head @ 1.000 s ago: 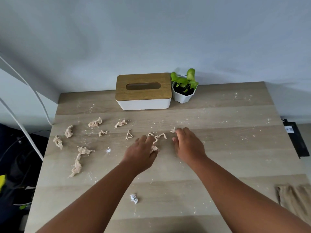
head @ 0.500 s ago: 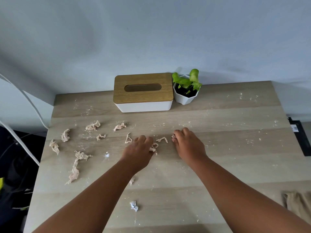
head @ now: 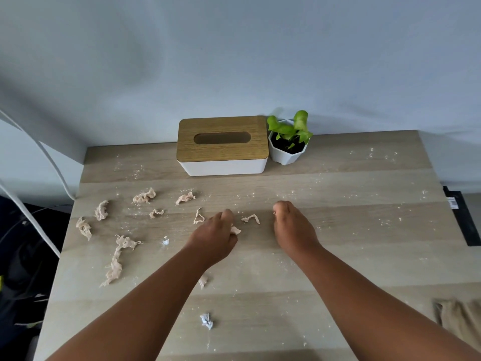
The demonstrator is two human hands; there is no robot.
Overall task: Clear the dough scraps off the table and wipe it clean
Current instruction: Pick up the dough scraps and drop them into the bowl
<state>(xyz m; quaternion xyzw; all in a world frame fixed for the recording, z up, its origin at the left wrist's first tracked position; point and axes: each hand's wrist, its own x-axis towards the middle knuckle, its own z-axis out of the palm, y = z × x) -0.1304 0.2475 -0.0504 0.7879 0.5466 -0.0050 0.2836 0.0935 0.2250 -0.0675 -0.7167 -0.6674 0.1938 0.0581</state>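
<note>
Several beige dough scraps lie on the left half of the light wooden table (head: 364, 256), among them a crumpled one (head: 144, 196), a thin loop (head: 198, 217) and a long strip (head: 117, 259). My left hand (head: 213, 235) has its fingers curled round a dough scrap (head: 235, 230) that peeks out on its right side. A thin scrap (head: 251, 218) lies between my hands. My right hand (head: 291, 225) has its fingertips curled under and pinches a tiny scrap, mostly hidden. Flour specks dust the whole top.
A tissue box (head: 222, 145) with a wooden lid and a small potted plant (head: 289, 142) stand at the back edge. A crumpled white bit (head: 207, 321) lies near the front. A beige cloth (head: 460, 324) sits at the front right. White cables (head: 39, 152) hang left.
Both hands have curled their fingers: the left has gathered a scrap under it, the right has closed on the tiny scrap at its fingertips. The hands have drawn slightly apart.
</note>
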